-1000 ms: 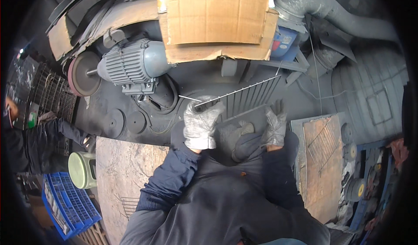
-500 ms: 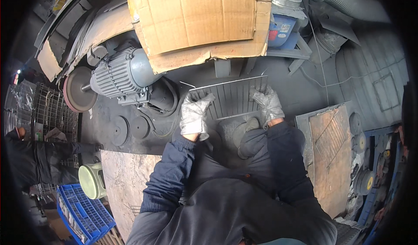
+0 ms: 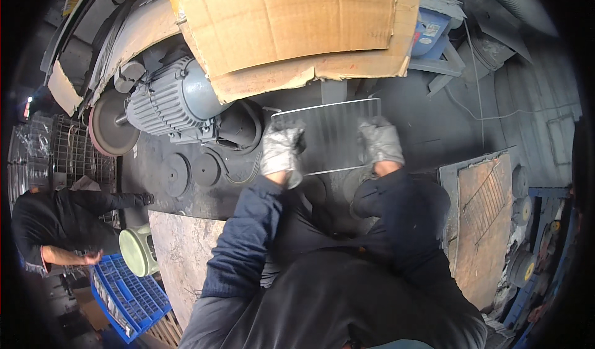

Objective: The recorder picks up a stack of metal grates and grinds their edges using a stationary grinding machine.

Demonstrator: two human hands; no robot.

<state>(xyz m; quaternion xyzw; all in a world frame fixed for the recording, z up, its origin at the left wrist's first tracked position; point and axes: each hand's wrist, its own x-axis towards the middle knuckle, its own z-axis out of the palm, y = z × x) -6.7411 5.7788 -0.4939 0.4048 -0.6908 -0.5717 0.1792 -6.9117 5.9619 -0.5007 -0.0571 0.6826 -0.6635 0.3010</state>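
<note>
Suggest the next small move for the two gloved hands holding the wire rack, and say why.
Probably tilt the wire rack a little further and ease it toward the machine under the cardboard sheet. The left hand and right hand each grip a lower corner, the rack lies nearly flat facing the camera, and its far edge sits just below that cardboard.
</note>
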